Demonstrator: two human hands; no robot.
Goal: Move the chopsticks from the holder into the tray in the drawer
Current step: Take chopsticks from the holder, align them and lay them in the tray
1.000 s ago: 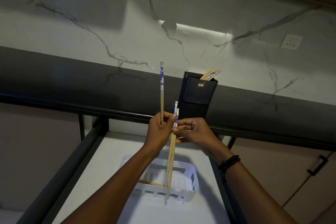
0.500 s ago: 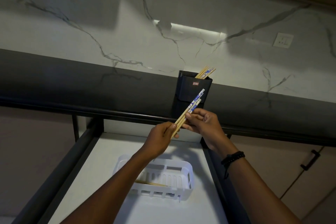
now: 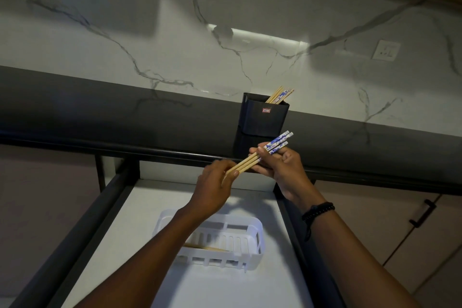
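Observation:
A bundle of wooden chopsticks (image 3: 252, 159) with blue-and-white patterned ends lies slanted between both hands above the open drawer. My left hand (image 3: 215, 187) grips the plain tips. My right hand (image 3: 280, 165) pinches the patterned ends. Behind them a black holder (image 3: 262, 117) stands on the dark counter with several more chopsticks (image 3: 280, 95) sticking out of its top. Below, a white slotted tray (image 3: 252, 235) sits in the drawer, and a chopstick (image 3: 207, 248) lies inside it, partly hidden by my left forearm.
The drawer (image 3: 140, 207) has a white floor and dark side rails. The dark counter edge (image 3: 125, 147) runs across above it. A marble wall with a socket (image 3: 385, 50) stands behind. A cabinet door handle (image 3: 422, 215) is at the right.
The chopsticks stood upright in my two hands a second ago; now they lie gathered in one slanted bundle, patterned ends up to the right. The view has shifted slightly.

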